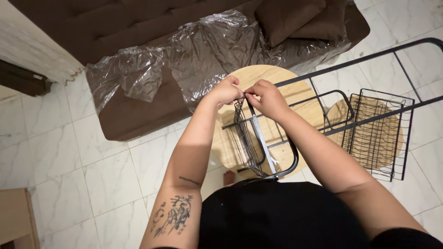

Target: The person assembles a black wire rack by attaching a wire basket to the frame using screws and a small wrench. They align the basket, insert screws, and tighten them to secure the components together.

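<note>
Crumpled clear plastic wrapping [203, 50] across brown sofa [92, 23]

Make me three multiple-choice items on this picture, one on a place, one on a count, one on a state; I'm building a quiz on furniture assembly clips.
1. Where do both hands meet?
A. At the top edge of the near wire basket
B. On the sofa cushion
C. On the floor tiles

2. How many round wooden shelves show?
A. One
B. Two
C. Four

3. How does the black metal frame lie?
A. Upright
B. Tipped over on its side
C. Boxed

Answers:
1 A: left hand and right hand pinch at the near wire basket.
2 B: a large round wooden shelf and a smaller one.
3 B: the black metal frame runs level above the floor.
</note>
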